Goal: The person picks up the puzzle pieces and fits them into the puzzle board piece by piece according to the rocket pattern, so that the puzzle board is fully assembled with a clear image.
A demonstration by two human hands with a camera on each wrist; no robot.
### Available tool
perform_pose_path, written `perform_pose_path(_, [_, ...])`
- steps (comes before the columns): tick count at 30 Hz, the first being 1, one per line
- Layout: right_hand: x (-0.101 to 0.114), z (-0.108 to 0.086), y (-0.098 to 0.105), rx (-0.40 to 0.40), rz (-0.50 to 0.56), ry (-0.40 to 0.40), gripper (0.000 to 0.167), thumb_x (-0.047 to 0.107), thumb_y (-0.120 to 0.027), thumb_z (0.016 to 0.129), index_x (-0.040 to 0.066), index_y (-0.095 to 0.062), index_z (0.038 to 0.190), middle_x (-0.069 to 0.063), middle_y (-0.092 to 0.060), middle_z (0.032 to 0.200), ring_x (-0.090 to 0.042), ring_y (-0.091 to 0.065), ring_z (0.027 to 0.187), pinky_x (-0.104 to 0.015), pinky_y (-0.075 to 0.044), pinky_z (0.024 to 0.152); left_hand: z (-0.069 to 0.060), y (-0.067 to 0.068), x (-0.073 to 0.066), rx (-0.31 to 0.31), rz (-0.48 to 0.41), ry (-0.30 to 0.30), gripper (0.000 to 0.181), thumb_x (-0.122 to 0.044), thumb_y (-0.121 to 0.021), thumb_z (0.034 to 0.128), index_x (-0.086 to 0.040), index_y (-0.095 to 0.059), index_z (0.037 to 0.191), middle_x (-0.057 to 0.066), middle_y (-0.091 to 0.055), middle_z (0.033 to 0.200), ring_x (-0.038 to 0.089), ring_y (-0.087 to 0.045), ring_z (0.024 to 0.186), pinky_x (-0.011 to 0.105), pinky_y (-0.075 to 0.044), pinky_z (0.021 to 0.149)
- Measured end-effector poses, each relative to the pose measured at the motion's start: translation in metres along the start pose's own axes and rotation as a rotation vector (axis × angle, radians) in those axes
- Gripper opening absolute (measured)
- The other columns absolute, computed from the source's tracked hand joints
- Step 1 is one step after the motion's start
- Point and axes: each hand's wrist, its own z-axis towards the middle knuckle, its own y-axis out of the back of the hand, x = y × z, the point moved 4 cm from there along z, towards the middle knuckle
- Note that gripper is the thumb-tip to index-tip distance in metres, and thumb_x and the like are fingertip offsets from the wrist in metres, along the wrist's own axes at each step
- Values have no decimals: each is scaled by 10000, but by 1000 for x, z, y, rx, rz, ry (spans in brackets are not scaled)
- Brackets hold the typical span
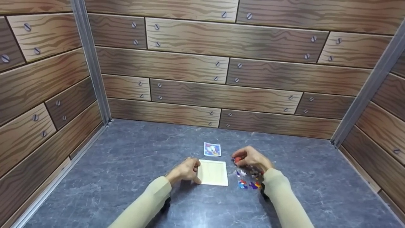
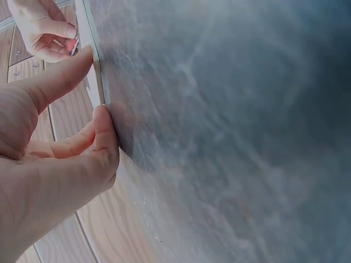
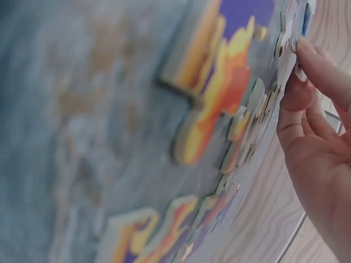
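A shallow cream puzzle tray (image 1: 212,172) lies flat, its inside bare. My left hand (image 1: 186,169) holds it by the left edge, with the thumb at the near corner and bent fingers at the far one. In the left wrist view, the thumb and a finger (image 2: 104,131) meet the tray's thin edge. Right of the tray, my right hand (image 1: 251,157) pinches a red jigsaw piece (image 1: 237,160) between thumb and fingers. Below that hand lie several loose jigsaw pieces (image 1: 243,183), partly hidden by the wrist; an orange, yellow and purple piece (image 3: 225,87) shows close up.
A small picture card (image 1: 212,149) with a white cartoon figure lies just beyond the tray. The grey marbled tabletop (image 1: 152,142) is enclosed by wood-patterned walls (image 1: 190,66) at the back and both sides.
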Motion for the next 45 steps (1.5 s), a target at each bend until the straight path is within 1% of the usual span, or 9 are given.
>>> perform_pose_path(6, [3,-3,5,13,74,-4,294,51,-738,839,3,-715,1128,-114,-721,1005,-99,-588,806,-224,-502,699,3,-1,-3,-3,-11,10,545,29,-882,594,39,-577,1046,104,-540,910,169,-431,833,281,-402,754])
perform_pose_path(11, [9,-4,8,20,174,1,342,54,-717,861,-50,-667,1183,-83,-724,960,-69,-577,730,-244,-507,660,5,-1,-5,-2,-2,9,546,26,-886,595,49,-584,1050,114,-551,908,173,-432,827,295,-409,763])
perform_pose_path(15, [13,-3,8,18,233,-29,374,78,-713,875,-62,-641,1214,-26,-708,906,-81,-567,693,-261,-496,634,7,-1,-7,2,4,1,548,17,-885,609,62,-584,1065,121,-561,903,174,-439,819,303,-419,775])
perform_pose_path(20, [20,-1,-4,20,299,-66,401,36,-728,844,-81,-630,1215,-5,-664,838,-84,-584,657,-236,-520,615,7,-1,-6,8,27,-3,546,-2,-883,622,62,-591,1080,114,-553,914,172,-433,830,309,-416,775])
perform_pose_path(26, [31,1,-23,60,375,-83,424,23,-743,827,-120,-610,1203,-6,-684,847,-85,-622,670,-219,-545,631,5,0,-5,4,37,6,573,-8,-883,625,60,-589,1111,114,-556,930,180,-443,847,332,-429,798])
perform_pose_path(31, [36,2,-32,58,365,-101,349,12,-741,827,-100,-654,1146,-3,-694,820,-87,-619,654,-218,-540,610,5,0,-3,2,28,23,594,-16,-888,620,51,-583,1126,114,-551,957,179,-448,855,329,-434,805])
perform_pose_path(35, [39,2,-40,74,396,-123,310,-4,-733,829,-89,-676,1121,-32,-717,809,-99,-635,641,-224,-551,604,5,-1,-2,7,42,23,603,-29,-892,618,54,-590,1133,111,-552,959,179,-452,857,337,-443,808])
perform_pose_path(40, [45,3,-52,90,442,-137,298,-26,-710,841,-102,-668,1127,-60,-732,829,-110,-641,640,-234,-564,610,4,-3,-1,5,47,-2,589,-30,-895,612,64,-591,1108,136,-572,964,183,-463,853,345,-457,800])
perform_pose_path(45, [54,6,-60,70,474,-161,206,-46,-704,835,-87,-682,1036,-71,-725,787,-116,-621,604,-244,-561,593,3,-1,-2,-5,51,-15,596,-36,-899,601,64,-591,1102,149,-582,989,190,-480,870,364,-470,824])
